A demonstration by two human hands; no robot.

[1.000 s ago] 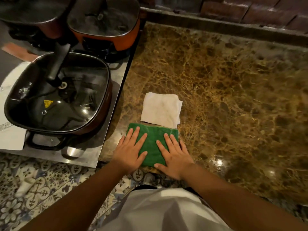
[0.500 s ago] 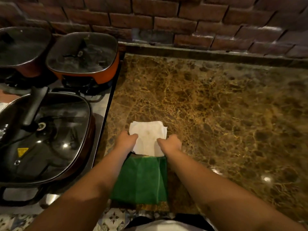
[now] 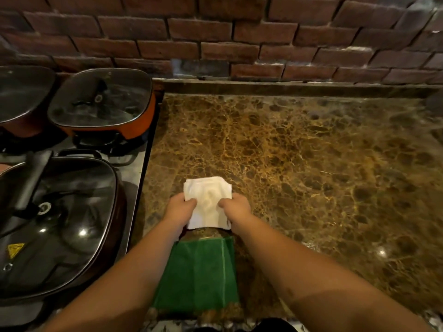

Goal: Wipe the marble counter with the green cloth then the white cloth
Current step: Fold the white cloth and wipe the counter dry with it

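Observation:
The folded white cloth (image 3: pixel 208 202) lies on the brown marble counter (image 3: pixel 299 164) near its left side. My left hand (image 3: pixel 180 209) grips the cloth's left edge and my right hand (image 3: pixel 236 208) grips its right edge, fingers curled onto the fabric. The green cloth (image 3: pixel 199 274) lies flat between my forearms, closer to the counter's front edge, with no hand on it. A narrow strip of marble separates the two cloths.
A stove (image 3: pixel 134 173) borders the counter on the left, carrying a large dark lidded pan (image 3: pixel 55 224), an orange lidded pan (image 3: pixel 103 104) and a third pan (image 3: pixel 21 97). A brick wall (image 3: pixel 239 39) rises behind the counter's back ledge.
My hands left the green cloth and moved forward onto the white cloth, closing on its two side edges. The view tilted up toward the wall.

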